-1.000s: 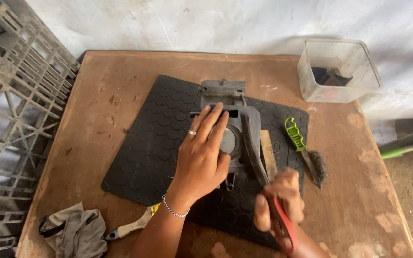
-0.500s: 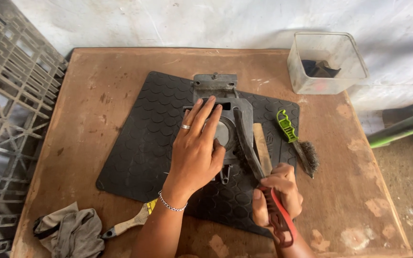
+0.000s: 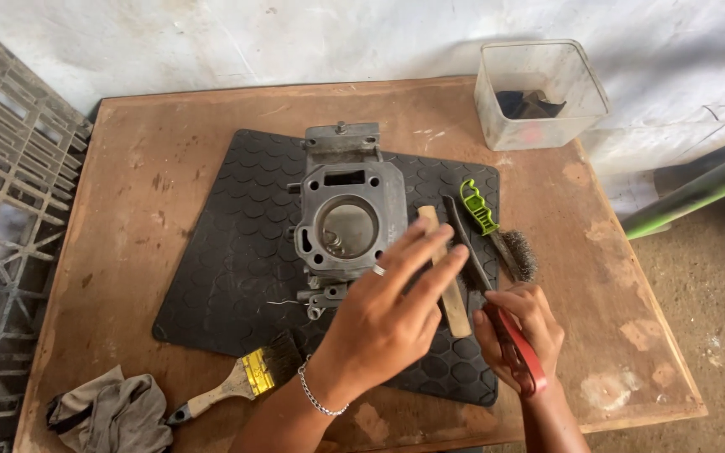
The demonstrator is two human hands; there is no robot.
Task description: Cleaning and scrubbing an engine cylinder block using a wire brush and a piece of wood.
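A grey metal engine cylinder (image 3: 350, 222) with a round bore lies on a black hexagon-patterned rubber mat (image 3: 211, 252). My left hand (image 3: 388, 319) hovers just right of it, holding nothing, with its fingers spread and a ring and bracelet on. My right hand (image 3: 518, 323) grips a red-handled tool (image 3: 524, 362) whose long dark blade (image 3: 463, 239) points away from me across the mat. A flat wooden stick (image 3: 456, 306) lies between my two hands, partly under my left fingers. A green-handled wire brush (image 3: 497, 235) rests just beyond my right hand.
The mat sits on a worn wooden table (image 3: 169, 143). A clear plastic tub (image 3: 539, 92) with something dark inside stands at the back right. A paintbrush (image 3: 237, 382) and a grey rag (image 3: 111, 415) lie at the front left. A plastic crate (image 3: 10, 210) stands at the left.
My left hand has lifted off the cylinder and shifted right toward my right hand, uncovering the bore. My right hand keeps its grip on the red-handled tool.
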